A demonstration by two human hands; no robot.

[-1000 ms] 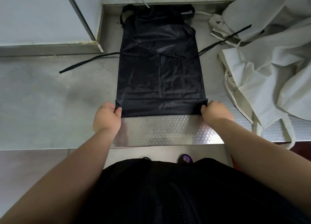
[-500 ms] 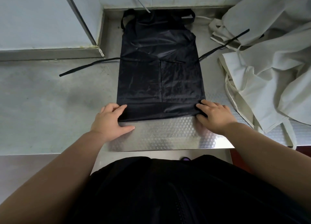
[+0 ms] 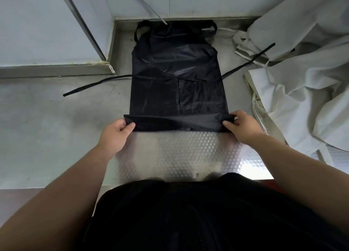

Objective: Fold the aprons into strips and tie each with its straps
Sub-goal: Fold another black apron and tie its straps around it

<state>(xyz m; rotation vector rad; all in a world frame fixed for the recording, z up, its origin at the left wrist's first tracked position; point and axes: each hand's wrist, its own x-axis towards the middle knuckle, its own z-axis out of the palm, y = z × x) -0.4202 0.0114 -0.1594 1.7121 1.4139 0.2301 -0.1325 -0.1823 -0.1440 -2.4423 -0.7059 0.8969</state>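
While left hand (image 3: 115, 133), right hand (image 3: 244, 126) pinch apron (image 3: 177, 80) fold, both corners

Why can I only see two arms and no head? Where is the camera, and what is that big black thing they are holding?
There is no machine here, only a person. The camera sits on their head and looks down, so you see their arms and dark clothes from above, never their face. In front of them is a shiny metal table. On it lies a black apron, spread flat, with its thin straps sticking out to both sides. The edge nearest the person is folded into a narrow band. The left hand pinches one end of that band and the right hand pinches the other. To the right lies a heap of white aprons, not folded.
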